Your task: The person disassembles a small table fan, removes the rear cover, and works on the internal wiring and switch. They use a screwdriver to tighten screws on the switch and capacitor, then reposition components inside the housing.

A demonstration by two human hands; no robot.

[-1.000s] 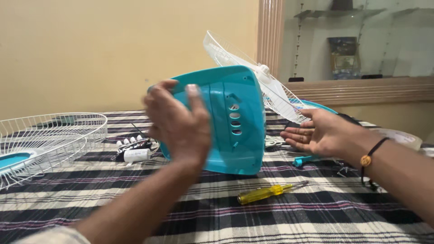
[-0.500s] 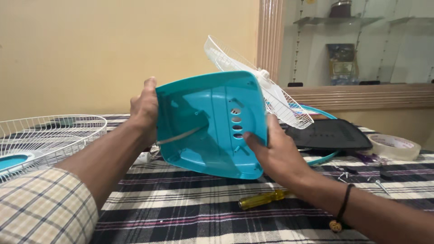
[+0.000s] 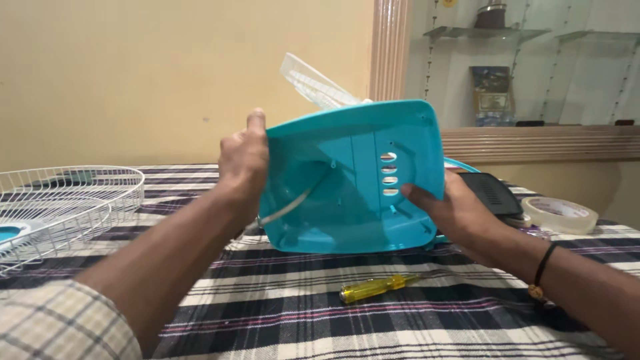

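While the checked sleeve of the left arm fills the nearest corner of the view, a yellow-handled screwdriver (image 3: 377,287) lies loose on the black-and-white checked tablecloth (image 3: 280,313), just in front of the work and touched by neither hand. Above it, both hands hold a teal plastic fan housing (image 3: 353,180) tilted up on its lower edge, its hollow inner side facing the person. The left hand (image 3: 243,160) clamps the upper left corner, thumb up along the rim and fingers wrapped behind. The right hand (image 3: 453,210), with a dark wristband (image 3: 541,267) on its arm, cups the lower right edge with fingers pressed flat on the inner face beside a column of slots. A white cord (image 3: 287,207) runs across the hollow. The step in hand appears to be turning the housing over to look inside it. Any further work on it would seem to call for one hand to keep it steady while the other lets go for the screwdriver. To the left a white wire fan guard (image 3: 60,200) rests on the cloth, well apart. To the right sit a black slotted part (image 3: 490,193) and a roll of clear tape (image 3: 559,215). Behind the housing a white grille (image 3: 313,83) sticks up, and a wooden shelf ledge (image 3: 533,137) runs along the far wall.
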